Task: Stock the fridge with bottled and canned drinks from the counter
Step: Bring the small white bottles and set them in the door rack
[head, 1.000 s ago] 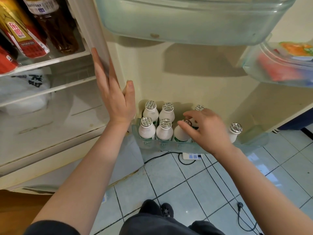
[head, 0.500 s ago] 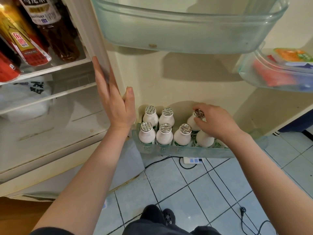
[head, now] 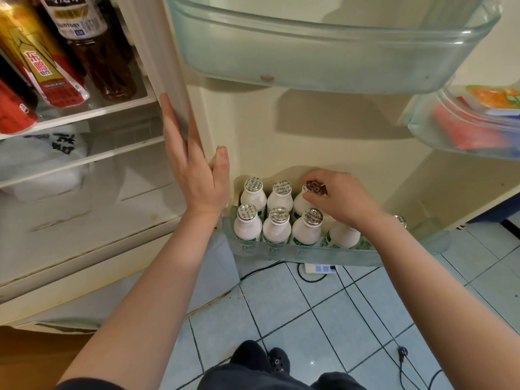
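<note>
Careful: our right hand (head: pixel 342 199) pinches a back-row bottle (head: pixel 305 199) by its cap; left hand (head: pixel 194 175) flat, open on the fridge edge. Tight bin (head: pixel 408 249), so a nudge could topple neighbours.

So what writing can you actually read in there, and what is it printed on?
"SUNTORY", partly cut off: white label of the dark tea bottle on the fridge shelf.
"东鹏": yellow and red drink pouch beside it.
Large black characters on the white plastic bag one shelf down: creased, unreadable.
Print on the foil caps and green labels of the small white bottles in the door rack: too small to read.
</note>
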### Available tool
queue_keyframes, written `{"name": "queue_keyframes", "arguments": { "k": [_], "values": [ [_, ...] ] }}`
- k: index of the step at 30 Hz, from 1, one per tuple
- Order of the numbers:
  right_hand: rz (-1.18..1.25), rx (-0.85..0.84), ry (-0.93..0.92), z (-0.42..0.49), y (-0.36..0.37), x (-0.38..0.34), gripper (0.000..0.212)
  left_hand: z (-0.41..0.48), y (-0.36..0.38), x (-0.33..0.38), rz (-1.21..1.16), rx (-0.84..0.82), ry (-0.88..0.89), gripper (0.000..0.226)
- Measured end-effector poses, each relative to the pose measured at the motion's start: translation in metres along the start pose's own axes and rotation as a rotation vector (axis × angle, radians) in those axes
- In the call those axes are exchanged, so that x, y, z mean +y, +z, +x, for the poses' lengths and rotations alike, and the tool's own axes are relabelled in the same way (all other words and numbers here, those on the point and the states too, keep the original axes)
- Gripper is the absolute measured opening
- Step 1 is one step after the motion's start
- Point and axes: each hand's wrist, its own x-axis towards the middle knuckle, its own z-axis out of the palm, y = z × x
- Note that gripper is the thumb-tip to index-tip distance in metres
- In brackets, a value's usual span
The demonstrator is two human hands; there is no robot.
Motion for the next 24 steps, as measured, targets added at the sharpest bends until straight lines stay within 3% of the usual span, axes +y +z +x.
{"name": "queue_keyframes", "arguments": {
  "k": [16,24],
  "values": [
    [0.100,0.004,0.022,-0.010,0.000,0.003,0.030,0.000,0.000,-0.001,-0.001,0.007,0.002,0.063],
    [0.176,-0.012,0.068,-0.009,0.002,0.002,0.046,0.000,0.000,-0.001,-0.023,-0.007,-0.004,0.064]
  ]
}}
